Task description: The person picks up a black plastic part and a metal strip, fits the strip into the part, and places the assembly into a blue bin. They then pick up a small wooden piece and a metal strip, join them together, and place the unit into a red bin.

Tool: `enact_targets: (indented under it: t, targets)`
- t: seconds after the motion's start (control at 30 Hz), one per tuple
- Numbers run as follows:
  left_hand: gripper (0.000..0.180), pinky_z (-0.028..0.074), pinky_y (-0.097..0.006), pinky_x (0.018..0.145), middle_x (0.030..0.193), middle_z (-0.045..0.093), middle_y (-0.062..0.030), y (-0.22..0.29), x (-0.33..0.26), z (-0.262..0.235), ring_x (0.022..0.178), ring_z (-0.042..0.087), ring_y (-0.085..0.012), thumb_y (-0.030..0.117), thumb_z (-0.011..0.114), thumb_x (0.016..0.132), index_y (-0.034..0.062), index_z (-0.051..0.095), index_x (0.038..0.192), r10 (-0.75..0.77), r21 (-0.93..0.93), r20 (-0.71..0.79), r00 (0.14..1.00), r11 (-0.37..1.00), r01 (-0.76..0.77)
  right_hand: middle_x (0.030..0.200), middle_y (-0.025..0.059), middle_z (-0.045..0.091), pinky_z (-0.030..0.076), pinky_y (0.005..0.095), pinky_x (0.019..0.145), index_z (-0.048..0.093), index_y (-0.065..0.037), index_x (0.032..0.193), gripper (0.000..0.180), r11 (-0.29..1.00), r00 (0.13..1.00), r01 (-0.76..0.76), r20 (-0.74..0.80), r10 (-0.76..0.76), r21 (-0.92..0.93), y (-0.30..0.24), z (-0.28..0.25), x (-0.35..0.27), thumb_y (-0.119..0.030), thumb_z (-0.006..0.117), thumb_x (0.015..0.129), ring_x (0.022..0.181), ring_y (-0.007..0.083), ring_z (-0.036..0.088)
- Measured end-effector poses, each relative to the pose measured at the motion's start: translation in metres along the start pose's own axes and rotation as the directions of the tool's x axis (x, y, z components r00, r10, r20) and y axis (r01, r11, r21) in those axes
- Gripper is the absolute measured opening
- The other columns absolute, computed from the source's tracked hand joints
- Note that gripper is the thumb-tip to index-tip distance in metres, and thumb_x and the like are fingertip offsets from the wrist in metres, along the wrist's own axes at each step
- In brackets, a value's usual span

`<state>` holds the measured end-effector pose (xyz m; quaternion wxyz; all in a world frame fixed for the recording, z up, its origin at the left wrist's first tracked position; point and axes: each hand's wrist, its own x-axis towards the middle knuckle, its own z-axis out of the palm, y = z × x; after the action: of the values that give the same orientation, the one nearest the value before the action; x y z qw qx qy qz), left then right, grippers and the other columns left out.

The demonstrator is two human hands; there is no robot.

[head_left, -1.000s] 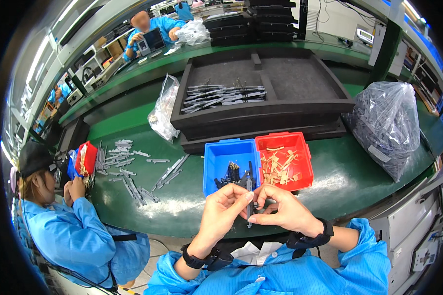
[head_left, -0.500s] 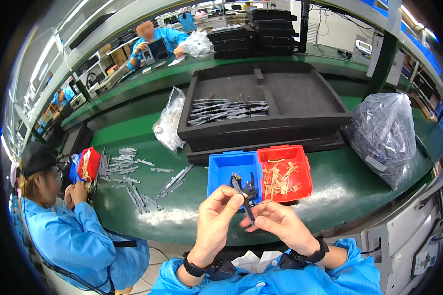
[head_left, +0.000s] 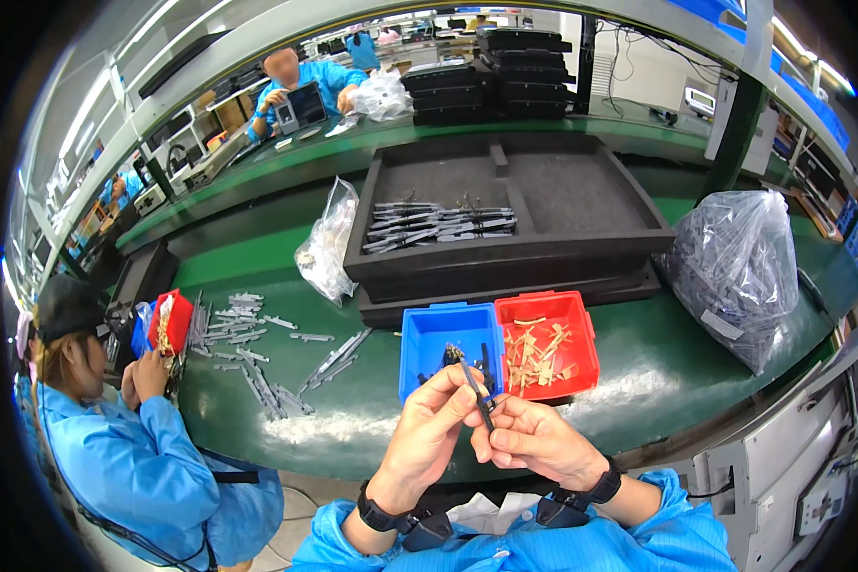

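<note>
Pinching a slim dark strip (head_left: 480, 400) at both ends in a closed fingertip grip: upper part between thumb and forefinger of the left hand (head_left: 427, 424), lower end between thumb and bent fingers of the right hand (head_left: 541, 440). Holding it tilted, clear of the tabletop (head_left: 639, 348), by the near side of a blue bin (head_left: 427, 334) with small dark parts (head_left: 456, 355) inside. Impossible to tell the firmness of the right-hand pinch, largely covered by fingers. Could twist or spring loose if pressed unevenly, with only fingertips for support. Could then drop among the similar dark pieces and be hard to pick out again, or, if let go closer to the body, fall past the near edge. Might also bend or crack if levered from opposite ends. Close by, just right of the blue bin, a red bin (head_left: 592, 357) of loose tan slips (head_left: 539, 355), easily mixed with dark parts by a stray drop.
</note>
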<state>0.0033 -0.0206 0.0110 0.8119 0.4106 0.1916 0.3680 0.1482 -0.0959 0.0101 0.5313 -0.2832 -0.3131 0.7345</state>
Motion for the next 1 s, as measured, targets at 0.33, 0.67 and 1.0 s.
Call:
enact_targets:
  t: [0.33, 0.67, 1.0]
  targets:
    - [0.011, 0.043, -0.025, 0.07, 0.086, 0.055, -0.0057, 0.003, 0.004, 0.003, 0.081, 0.051, -0.0104, 0.006, 0.061, 0.084, 0.001, 0.053, 0.079, 0.275, 0.585, 0.119, 0.954, 0.757, -0.291, 0.084, 0.0086, 0.064, 0.041, 0.0162, 0.056, 0.051, 0.002, 0.107, 0.022, 0.934, 0.988, 0.12, -0.051, -0.146, -0.337, 0.0, -0.006, -0.006, -0.013, 0.055, 0.091, 0.068, 0.0046, 0.054]
    - [0.021, 0.043, -0.024, 0.078, 0.098, 0.055, -0.0051, -0.008, -0.008, 0.007, 0.084, 0.052, -0.0087, 0.0, 0.057, 0.086, -0.0025, 0.055, 0.107, 0.145, 0.289, -0.015, 0.989, 0.948, -0.135, 0.072, 0.01, 0.063, 0.041, 0.0174, 0.047, 0.056, 0.003, 0.096, 0.014, 0.984, 0.994, -0.003, -0.108, -0.016, -0.176, -0.001, -0.012, -0.007, -0.009, 0.056, 0.089, 0.055, 0.0067, 0.055]
    - [0.019, 0.043, -0.023, 0.071, 0.09, 0.054, -0.0038, -0.018, 0.004, 0.003, 0.081, 0.052, -0.0074, 0.0, 0.063, 0.082, 0.0046, 0.046, 0.09, 0.218, 0.372, -0.099, 0.971, 0.913, -0.167, 0.069, 0.0098, 0.061, 0.044, 0.0259, 0.05, 0.056, 0.002, 0.088, 0.012, 0.266, 0.806, 0.179, -0.014, -0.592, -0.947, 0.018, -0.003, -0.003, -0.008, 0.062, 0.084, 0.059, 0.0138, 0.061]
